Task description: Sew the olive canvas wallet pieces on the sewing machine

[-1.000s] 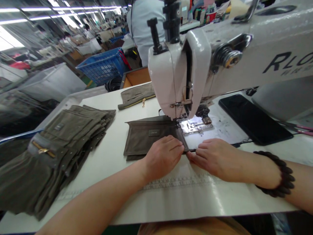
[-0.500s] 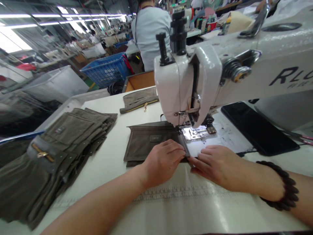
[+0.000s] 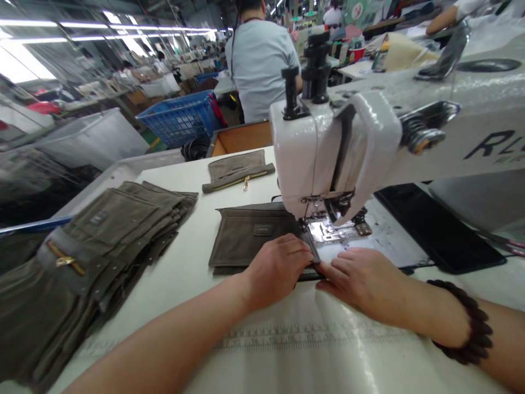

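An olive-brown fabric panel [image 3: 238, 243] with a small label lies under the head of a white sewing machine [image 3: 324, 148]. Its right edge runs along the lit metal presser foot [image 3: 324, 230]. My left hand [image 3: 283, 262] is closed on the panel's lower right edge, thumb and fingers bunched together. At the same corner my right hand [image 3: 356, 273] pinches the edge of the cloth with thumb and forefinger, the other fingers curled; a beaded bracelet [image 3: 463, 323] circles that wrist. The fingertips of both hands nearly meet.
Stacked olive pieces [image 3: 123, 224] with zips lie at the left. Behind the panel rests a zipped strip [image 3: 238, 178]. A black phone [image 3: 438, 230] and scissors [image 3: 500, 241] sit at the right. A printed ruler [image 3: 287, 336] crosses the front. Beyond are a blue basket [image 3: 180, 117] and a seated person [image 3: 264, 65].
The view has shifted slightly, so the machine appears further right and lower. Both hands keep their hold at the panel's corner; the panel has hardly moved.
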Demonstrator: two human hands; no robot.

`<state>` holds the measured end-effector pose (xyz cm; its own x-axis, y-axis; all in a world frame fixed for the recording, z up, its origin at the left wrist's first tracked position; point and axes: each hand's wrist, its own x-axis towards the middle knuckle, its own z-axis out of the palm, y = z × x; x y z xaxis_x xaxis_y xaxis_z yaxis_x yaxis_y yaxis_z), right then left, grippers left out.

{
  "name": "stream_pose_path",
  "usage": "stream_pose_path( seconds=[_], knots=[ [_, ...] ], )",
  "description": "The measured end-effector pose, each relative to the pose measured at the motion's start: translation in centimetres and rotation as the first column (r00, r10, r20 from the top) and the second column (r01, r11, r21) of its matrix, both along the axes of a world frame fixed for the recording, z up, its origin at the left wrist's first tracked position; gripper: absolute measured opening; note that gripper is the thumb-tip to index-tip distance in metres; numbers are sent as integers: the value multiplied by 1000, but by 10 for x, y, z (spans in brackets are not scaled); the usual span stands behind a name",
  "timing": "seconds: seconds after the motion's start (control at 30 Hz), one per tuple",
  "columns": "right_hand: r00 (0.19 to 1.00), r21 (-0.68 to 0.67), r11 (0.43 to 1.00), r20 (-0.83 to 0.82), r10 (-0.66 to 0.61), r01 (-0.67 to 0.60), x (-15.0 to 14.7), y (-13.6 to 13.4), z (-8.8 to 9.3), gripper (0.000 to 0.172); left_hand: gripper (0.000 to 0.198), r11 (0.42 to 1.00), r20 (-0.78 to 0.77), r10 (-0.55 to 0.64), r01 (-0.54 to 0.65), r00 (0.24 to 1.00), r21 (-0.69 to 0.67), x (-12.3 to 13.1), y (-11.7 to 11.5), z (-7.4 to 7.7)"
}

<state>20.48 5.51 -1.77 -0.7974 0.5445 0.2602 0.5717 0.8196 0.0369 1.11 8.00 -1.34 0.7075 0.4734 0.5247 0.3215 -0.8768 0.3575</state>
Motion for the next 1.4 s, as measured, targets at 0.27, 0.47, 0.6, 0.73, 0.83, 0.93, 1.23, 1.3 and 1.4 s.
stream_pose_path(
  seconds=[0.27, 0.47, 0.6, 0.73, 0.83, 0.93, 1.23, 1.3, 1.4],
  knots=[
    [994, -7, 995, 48, -96, 97, -5, 2, -1, 28, 15, 996, -8, -3, 3, 1000, -92, -4, 15, 1],
    [1000, 32, 999, 11, 15, -15, 2, 2, 2, 33, 10, 991, 111, 20, -5, 994, -136, -6, 17, -6],
    [999, 4, 1000, 31, -4, 4, 1, 2, 3, 30, 13, 996, 49, -70, 73, 996, -48, -6, 19, -6],
    [999, -6, 1000, 44, -26, 26, -1, 1, 2, 29, 19, 990, -106, -103, 112, 989, 83, -5, 18, -4],
    [999, -3, 1000, 38, -25, 26, -1, 0, 1, 29, 23, 982, -238, -84, 121, 968, 143, -4, 17, -3],
    [1000, 19, 1000, -11, 7, -7, 2, 3, 2, 29, 24, 974, -283, -82, 138, 956, 182, -4, 16, -3],
    [992, 71, 997, -126, -34, 43, 10, 14, 6, 24, 18, 991, -142, -71, 86, 987, 102, -6, 18, -5],
    [992, 98, 995, -127, -23, 35, 8, 16, 4, 23, 18, 995, -102, -55, 62, 993, 73, -7, 17, -5],
    [993, 115, 993, -122, 4, 10, 3, 19, 2, 24, 19, 997, -93, -43, 49, 995, 59, -7, 17, -5]
  ],
)
